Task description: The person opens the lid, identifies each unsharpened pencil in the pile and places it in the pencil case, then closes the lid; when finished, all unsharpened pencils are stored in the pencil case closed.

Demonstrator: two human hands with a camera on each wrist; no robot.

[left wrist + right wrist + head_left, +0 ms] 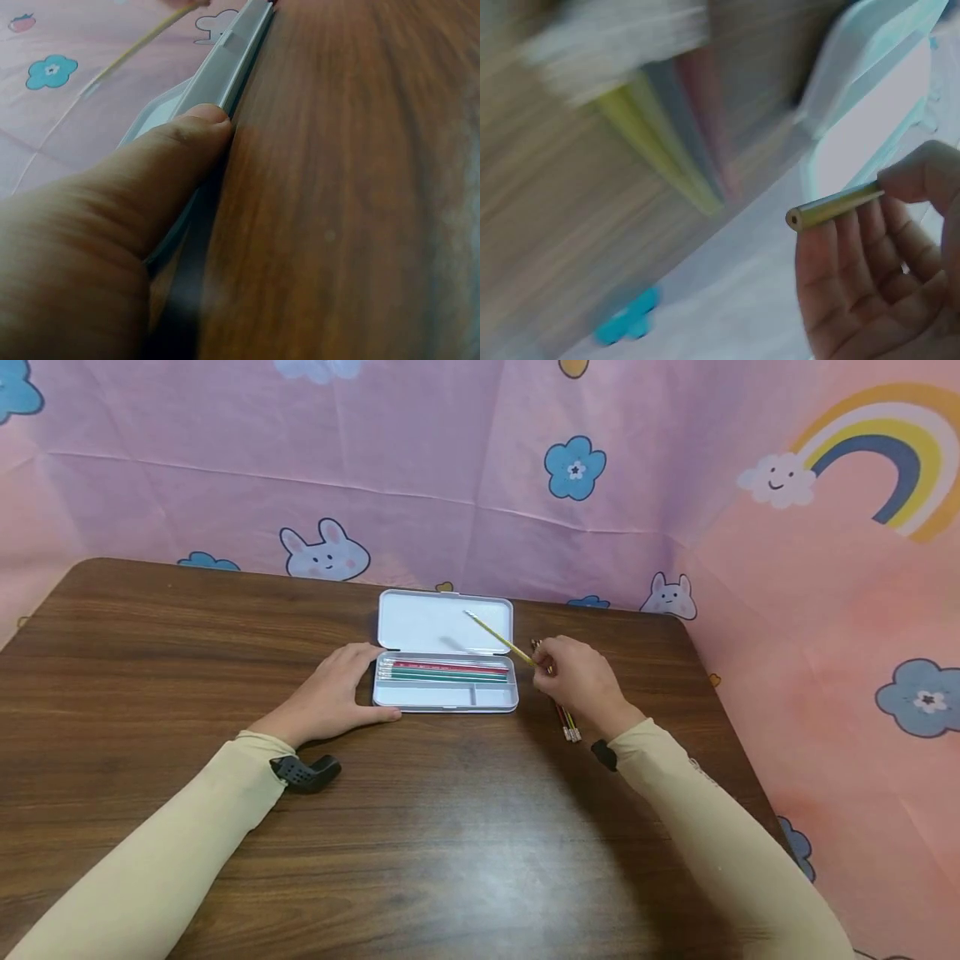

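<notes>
An unlidded white pencil case lies on the table, its lid hinged back. Red and green pencils fill its rear compartment. My left hand holds the case's left end, thumb along the front edge and fingers by the rear corner; the left wrist view shows that thumb against the side wall. To the right of the case, my right hand pinches a yellow pencil that slants up over the lid. Its bare, unsharpened end shows in the right wrist view.
Several more pencils lie in a bunch on the table, partly beneath my right hand. The brown wooden table reaches back to a patterned cloth, and more cloth hangs on the right.
</notes>
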